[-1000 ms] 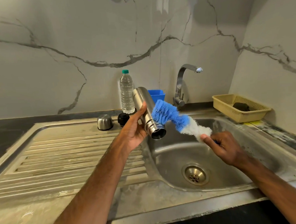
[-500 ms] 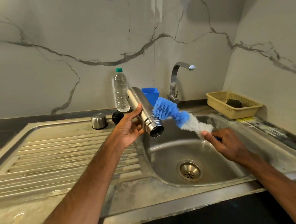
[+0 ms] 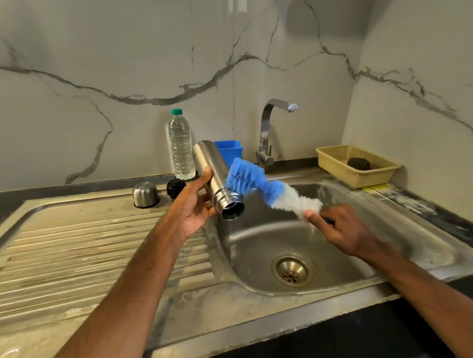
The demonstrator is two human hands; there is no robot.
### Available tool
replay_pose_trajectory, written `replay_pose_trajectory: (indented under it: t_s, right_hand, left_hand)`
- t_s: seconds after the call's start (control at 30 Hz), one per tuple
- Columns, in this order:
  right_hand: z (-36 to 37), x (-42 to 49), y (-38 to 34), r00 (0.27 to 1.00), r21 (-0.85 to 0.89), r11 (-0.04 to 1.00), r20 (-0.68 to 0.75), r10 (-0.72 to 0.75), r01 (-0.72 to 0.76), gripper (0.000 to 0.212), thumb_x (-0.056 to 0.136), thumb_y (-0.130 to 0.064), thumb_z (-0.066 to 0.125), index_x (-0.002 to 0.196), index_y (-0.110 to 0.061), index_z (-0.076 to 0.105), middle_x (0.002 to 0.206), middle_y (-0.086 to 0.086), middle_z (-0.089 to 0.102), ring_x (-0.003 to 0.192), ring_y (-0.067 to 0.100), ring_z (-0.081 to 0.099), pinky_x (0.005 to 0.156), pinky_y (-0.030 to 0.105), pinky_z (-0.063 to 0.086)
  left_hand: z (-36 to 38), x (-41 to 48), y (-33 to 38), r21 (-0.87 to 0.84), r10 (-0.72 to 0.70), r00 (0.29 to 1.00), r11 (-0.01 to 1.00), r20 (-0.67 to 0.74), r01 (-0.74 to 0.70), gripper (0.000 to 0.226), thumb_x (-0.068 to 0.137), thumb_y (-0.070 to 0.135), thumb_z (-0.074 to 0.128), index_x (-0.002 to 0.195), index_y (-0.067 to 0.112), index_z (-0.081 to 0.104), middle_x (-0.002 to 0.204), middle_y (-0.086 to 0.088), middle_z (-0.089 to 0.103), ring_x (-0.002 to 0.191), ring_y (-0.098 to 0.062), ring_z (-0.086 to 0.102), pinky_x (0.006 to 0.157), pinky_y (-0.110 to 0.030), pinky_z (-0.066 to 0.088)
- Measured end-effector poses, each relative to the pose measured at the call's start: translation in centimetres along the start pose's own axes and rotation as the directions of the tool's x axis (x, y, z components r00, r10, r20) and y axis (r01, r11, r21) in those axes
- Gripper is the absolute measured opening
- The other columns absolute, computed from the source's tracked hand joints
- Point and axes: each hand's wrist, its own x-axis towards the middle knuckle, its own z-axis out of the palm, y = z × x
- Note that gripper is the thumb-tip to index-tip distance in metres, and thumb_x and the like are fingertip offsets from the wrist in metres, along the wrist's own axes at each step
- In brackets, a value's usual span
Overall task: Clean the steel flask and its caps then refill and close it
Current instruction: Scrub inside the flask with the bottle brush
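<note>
Over sink (image 3: 346, 271), left hand (image 3: 194, 206) gripping flask (image 3: 216, 177), right hand (image 3: 341, 230) gripping brush (image 3: 260, 184) w/ bristles touching flask

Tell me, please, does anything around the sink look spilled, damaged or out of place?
Nothing stands out. The steel cap and black inner cap stand upright on the drainboard, no spill shows, and the flask and brush are held over the basin.

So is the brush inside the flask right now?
No, the brush lies against the outside of the flask, whose open mouth is empty.
</note>
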Motion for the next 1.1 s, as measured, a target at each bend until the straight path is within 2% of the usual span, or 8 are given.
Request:
replay_pose_trajectory:
  t_s: [0.23, 0.4, 0.57, 0.67, 0.77, 0.9, 1.0, 1.1]
  right_hand:
    - [0.5, 0.3, -0.2, 1.0, 0.011, 1.0, 0.017, -0.003, 0.003, 0.074, 0.097, -0.067, 0.042, 0.048, -0.013, 0.05, 0.04, 0.0, 0.042, 0.035, 0.019, 0.038, 0.043, 0.044, 0.036]
    - [-0.2, -0.1, 0.0, 1.0, 0.002, 1.0, -0.002, -0.004, 0.004, 0.071, 0.098, -0.064, 0.045, 0.046, -0.014, 0.046, 0.039, 0.0, 0.039, 0.036, 0.02, 0.036, 0.043, 0.036, 0.03]
    - [0.0, -0.3, 0.1, 0.999, 0.021, 1.0, 0.033, -0.016, 0.016, 0.067, 0.098, -0.06, 0.048, 0.046, -0.018, 0.045, 0.039, -0.005, 0.036, 0.035, 0.016, 0.033, 0.042, 0.033, 0.028]
    - [-0.1, -0.1, 0.0, 0.999, 0.015, 0.999, -0.019, 0.048, -0.048, 0.066, 0.096, -0.065, 0.045, 0.046, -0.023, 0.042, 0.04, -0.007, 0.035, 0.036, 0.012, 0.032, 0.044, 0.034, 0.03]
    - [0.1, -0.2, -0.2, 1.0, 0.018, 1.0, -0.001, -0.001, 0.001, 0.062, 0.097, -0.059, 0.049, 0.046, -0.025, 0.04, 0.04, -0.008, 0.034, 0.035, 0.011, 0.031, 0.042, 0.032, 0.027]
    - [0.2, 0.0, -0.2, 0.997, 0.044, 0.997, -0.041, 0.066, -0.064, 0.063, 0.096, -0.061, 0.046, 0.046, -0.025, 0.041, 0.04, -0.006, 0.034, 0.036, 0.013, 0.031, 0.043, 0.036, 0.03]
    - [0.4, 0.0, -0.2, 1.0, 0.032, 0.999, -0.018, 0.018, -0.018, 0.062, 0.097, -0.058, 0.048, 0.046, -0.023, 0.043, 0.04, -0.006, 0.035, 0.036, 0.017, 0.033, 0.042, 0.027, 0.028]
    - [0.5, 0.2, -0.1, 0.994, 0.02, 0.995, -0.032, 0.1, -0.1, 0.065, 0.098, -0.061, 0.046, 0.047, -0.021, 0.046, 0.041, -0.009, 0.037, 0.036, 0.01, 0.032, 0.042, 0.022, 0.026]
  left_hand:
    - [-0.9, 0.7, 0.2, -0.005, 0.004, 1.0, 1.0, 0.002, -0.004, 0.047, 0.079, 0.037, 0.078, 0.116, 0.012, 0.065, 0.102, -0.009, 0.07, 0.1, -0.025, 0.067, 0.103, -0.044, 0.05]
    - [-0.4, 0.9, -0.5, -0.013, -0.021, 1.0, 1.0, 0.018, 0.021, 0.043, 0.079, 0.037, 0.078, 0.113, 0.012, 0.067, 0.111, -0.011, 0.07, 0.104, -0.028, 0.067, 0.077, -0.037, 0.064]
    - [-0.3, 0.9, -0.6, 0.0, -0.036, 0.999, 0.999, 0.039, 0.037, 0.046, 0.079, 0.038, 0.08, 0.116, 0.013, 0.068, 0.118, -0.013, 0.069, 0.106, -0.03, 0.067, 0.073, -0.036, 0.064]
    - [-0.1, 0.9, -0.8, -0.014, -0.05, 0.999, 0.999, 0.002, 0.05, 0.074, 0.075, 0.04, 0.085, 0.137, 0.007, 0.059, 0.131, -0.017, 0.067, 0.116, -0.033, 0.066, 0.088, -0.043, 0.06]
    - [0.1, 0.8, -0.7, -0.006, -0.049, 0.998, 0.999, 0.025, 0.049, 0.076, 0.073, 0.04, 0.086, 0.134, 0.004, 0.06, 0.12, -0.015, 0.07, 0.107, -0.031, 0.068, 0.086, -0.04, 0.061]
    - [0.2, 0.8, -0.9, -0.022, -0.045, 0.998, 0.999, 0.045, 0.046, 0.081, 0.071, 0.038, 0.088, 0.138, 0.005, 0.056, 0.137, -0.02, 0.062, 0.121, -0.034, 0.063, 0.11, -0.053, 0.046]
    - [0.4, 0.6, -0.9, -0.013, -0.041, 0.998, 0.999, 0.052, 0.042, 0.077, 0.074, 0.036, 0.085, 0.138, 0.004, 0.056, 0.131, -0.017, 0.066, 0.113, -0.033, 0.066, 0.104, -0.051, 0.051]
    - [0.7, 0.2, -1.1, 0.018, -0.059, 0.996, 0.998, 0.064, 0.058, 0.077, 0.071, 0.036, 0.087, 0.134, 0.003, 0.056, 0.123, -0.018, 0.068, 0.103, -0.032, 0.07, 0.095, -0.048, 0.056]
